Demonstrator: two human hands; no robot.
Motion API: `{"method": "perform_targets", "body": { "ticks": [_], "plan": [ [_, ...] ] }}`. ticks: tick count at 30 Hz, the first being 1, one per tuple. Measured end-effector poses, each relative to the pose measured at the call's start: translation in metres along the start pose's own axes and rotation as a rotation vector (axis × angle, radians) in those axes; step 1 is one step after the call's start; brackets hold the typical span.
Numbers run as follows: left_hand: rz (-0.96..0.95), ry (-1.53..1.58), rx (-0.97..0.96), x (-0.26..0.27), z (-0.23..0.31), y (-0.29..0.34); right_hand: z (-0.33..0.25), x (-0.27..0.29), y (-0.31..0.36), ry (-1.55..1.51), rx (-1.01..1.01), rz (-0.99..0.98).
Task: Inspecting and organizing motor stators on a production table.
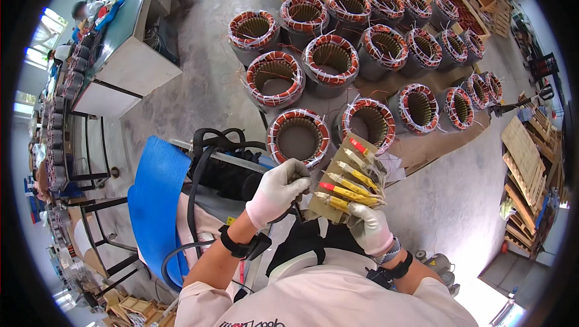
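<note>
My right hand (370,230), in a white glove, grips the lower edge of a tan cardboard piece (345,157). Several yellow-sleeved wire leads (356,190) with pale taped ends lie across it, two of them with red tips, bunching toward its right side. Just left of the cardboard, my left hand (278,193), also gloved, is closed with thumb and fingers pressed together. Whatever sits in that pinch is too small to make out. Beyond both hands stand the nearest motor stators (299,139), grey cylinders with red windings laced in white cord.
Several more stators (330,59) stand in rows ahead and to the right. On my left are a blue sheet (158,197), a black hose (194,191) and a metal-legged frame (99,239). A workbench (129,55) stands far left; wooden pallets (522,158) lean at the right.
</note>
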State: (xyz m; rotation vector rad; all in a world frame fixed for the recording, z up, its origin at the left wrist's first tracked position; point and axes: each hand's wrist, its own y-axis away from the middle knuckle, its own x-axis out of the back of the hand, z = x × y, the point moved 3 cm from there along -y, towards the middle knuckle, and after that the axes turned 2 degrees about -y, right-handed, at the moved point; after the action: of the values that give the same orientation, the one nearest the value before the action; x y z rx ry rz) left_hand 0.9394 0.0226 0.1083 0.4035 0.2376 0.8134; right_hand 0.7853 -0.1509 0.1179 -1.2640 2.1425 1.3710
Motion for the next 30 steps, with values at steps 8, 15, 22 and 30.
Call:
{"method": "perform_targets", "body": {
  "ticks": [8, 15, 22, 30],
  "plan": [
    [0.055, -0.014, -0.035, 0.0, 0.004, 0.009, 0.002, -0.003, 0.001, 0.011, -0.035, -0.043],
    [-0.179, 0.075, 0.282, -0.003, -0.004, 0.03, -0.001, -0.015, 0.006, 0.057, 0.015, -0.051],
    [-0.366, 0.578, 0.198, -0.024, -0.037, 0.031, -0.014, 0.013, 0.018, 0.601, -0.331, -0.202],
    [-0.49, 0.652, 0.183, -0.03, -0.033, 0.028, -0.108, 0.011, 0.004, 0.892, 0.035, -0.093]
  ]
}}
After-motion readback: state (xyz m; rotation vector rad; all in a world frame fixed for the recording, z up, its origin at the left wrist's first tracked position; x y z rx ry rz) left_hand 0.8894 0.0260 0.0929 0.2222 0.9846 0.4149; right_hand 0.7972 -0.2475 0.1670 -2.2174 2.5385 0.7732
